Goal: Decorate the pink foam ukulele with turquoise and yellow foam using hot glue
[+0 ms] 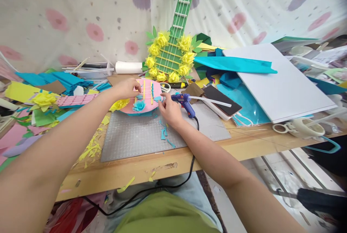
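A pink paper guitar (pixel 145 100) lies on the grey cutting mat (pixel 135 135), with yellow strips across its body and a teal paper flower (pixel 139 106) near its front edge. My left hand (pixel 127 87) rests on the guitar's top, fingers curled against the yellow strips. My right hand (pixel 169 109) pinches a small teal paper piece (pixel 158 98) at the guitar's right edge. A blue glue gun (pixel 185 103) with a white glue stick lies just right of that hand, its black cord running off the table edge.
A green paper guitar (pixel 173 50) with yellow flowers leans against the flowered cloth behind. A white board (pixel 282 81), teal paper sheets (pixel 234 64), a dark phone (pixel 222 102) and tape rolls (pixel 303 128) sit to the right. Paper scraps cover the left side.
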Action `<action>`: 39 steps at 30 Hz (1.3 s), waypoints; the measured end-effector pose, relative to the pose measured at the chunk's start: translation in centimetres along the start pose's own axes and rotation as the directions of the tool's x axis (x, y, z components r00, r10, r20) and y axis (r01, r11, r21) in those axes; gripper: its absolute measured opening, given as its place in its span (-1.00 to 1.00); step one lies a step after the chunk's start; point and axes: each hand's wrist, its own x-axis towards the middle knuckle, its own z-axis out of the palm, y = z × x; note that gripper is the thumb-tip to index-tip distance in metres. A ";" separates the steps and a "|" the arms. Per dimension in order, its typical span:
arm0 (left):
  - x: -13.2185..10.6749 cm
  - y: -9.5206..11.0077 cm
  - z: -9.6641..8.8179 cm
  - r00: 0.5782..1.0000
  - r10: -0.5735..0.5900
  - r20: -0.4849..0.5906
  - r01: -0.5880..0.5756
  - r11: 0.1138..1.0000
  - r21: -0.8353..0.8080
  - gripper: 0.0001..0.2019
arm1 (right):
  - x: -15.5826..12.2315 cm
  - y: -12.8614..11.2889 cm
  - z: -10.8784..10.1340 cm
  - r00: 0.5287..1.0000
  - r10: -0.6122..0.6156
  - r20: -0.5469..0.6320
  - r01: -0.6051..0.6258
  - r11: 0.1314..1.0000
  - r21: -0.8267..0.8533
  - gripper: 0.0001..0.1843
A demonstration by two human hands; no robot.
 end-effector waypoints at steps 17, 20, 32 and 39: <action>1.7 0.5 0.0 0.943 -0.216 0.252 0.239 0.969 -0.064 -0.84 | -0.1 0.0 -0.4 0.997 -0.022 0.075 0.019 0.999 0.044 -0.67; 1.7 1.5 -0.6 0.912 -0.273 0.305 0.300 0.953 -0.046 -0.90 | -0.1 0.4 -0.4 0.997 -0.015 0.080 0.009 0.998 0.069 -0.65; -0.1 1.7 -0.1 0.957 -0.268 0.108 0.282 0.949 -0.144 -0.76 | -0.2 0.5 -0.2 0.996 0.009 0.083 -0.018 0.994 0.104 -0.66; -0.5 1.3 -0.8 0.990 -0.139 -0.032 0.127 0.959 -0.253 -0.84 | -0.1 0.5 -0.7 0.999 -0.031 -0.033 0.035 0.989 0.141 -0.67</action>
